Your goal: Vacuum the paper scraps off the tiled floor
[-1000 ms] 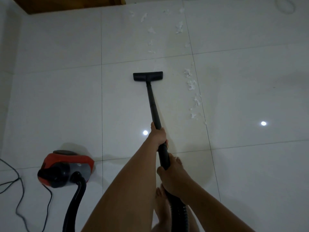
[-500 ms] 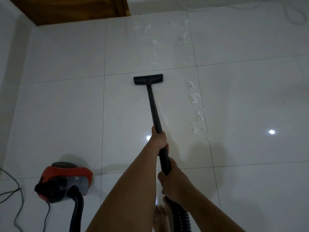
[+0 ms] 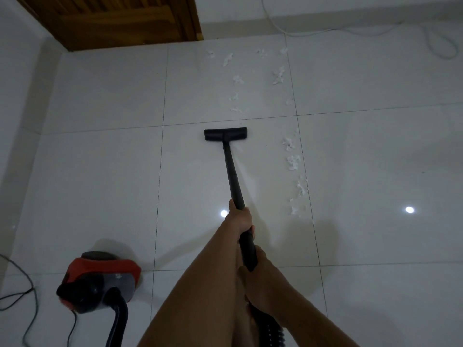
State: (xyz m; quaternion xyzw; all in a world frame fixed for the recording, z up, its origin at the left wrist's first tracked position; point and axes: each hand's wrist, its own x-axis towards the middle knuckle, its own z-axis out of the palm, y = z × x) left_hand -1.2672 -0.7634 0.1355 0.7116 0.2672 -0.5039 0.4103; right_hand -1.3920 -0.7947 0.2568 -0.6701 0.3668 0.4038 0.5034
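Indoors, a person's left hand (image 3: pixel 239 219) and right hand (image 3: pixel 261 279) each curl a tight grip round the black vacuum wand (image 3: pixel 233 176) at centre frame, the left farther up. Its floor head (image 3: pixel 225 134) rests on the tiled floor (image 3: pixel 100 171). Paper scraps (image 3: pixel 293 162) trail to its right and above it. A red canister (image 3: pixel 100 279) sits lower left.

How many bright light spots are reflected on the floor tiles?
2. One light spot shines just left of the left hand; the other lies far to the right, past the paper scraps. The arms may hide more.
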